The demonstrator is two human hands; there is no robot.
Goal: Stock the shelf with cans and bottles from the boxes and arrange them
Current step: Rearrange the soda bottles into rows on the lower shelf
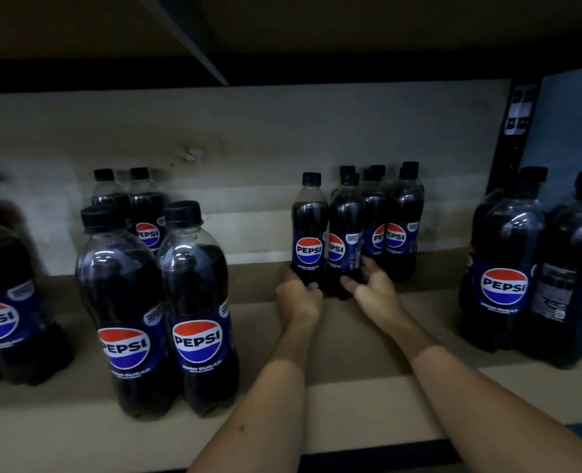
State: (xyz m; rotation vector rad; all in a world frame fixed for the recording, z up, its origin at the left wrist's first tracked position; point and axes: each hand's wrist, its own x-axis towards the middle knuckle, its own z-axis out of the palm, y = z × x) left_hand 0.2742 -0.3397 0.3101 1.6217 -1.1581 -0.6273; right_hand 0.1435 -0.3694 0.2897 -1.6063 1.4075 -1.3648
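Both arms reach deep into the wooden shelf (351, 336). My left hand (298, 295) grips the base of an upright Pepsi bottle (309, 230) with a black cap. My right hand (373, 288) is curled round the base of a second Pepsi bottle (346, 233) right beside it. Both bottles stand on the shelf board, touching each other. Behind them, against the back wall, stands a tight group of several more Pepsi bottles (399, 227).
Two large Pepsi bottles (160, 312) stand near the front left, with two more bottles (136, 199) behind them. More bottles sit at the far left edge (3, 302) and far right (535, 268). A black shelf upright (515, 138) rises at the right. The upper shelf (282, 35) hangs low overhead.
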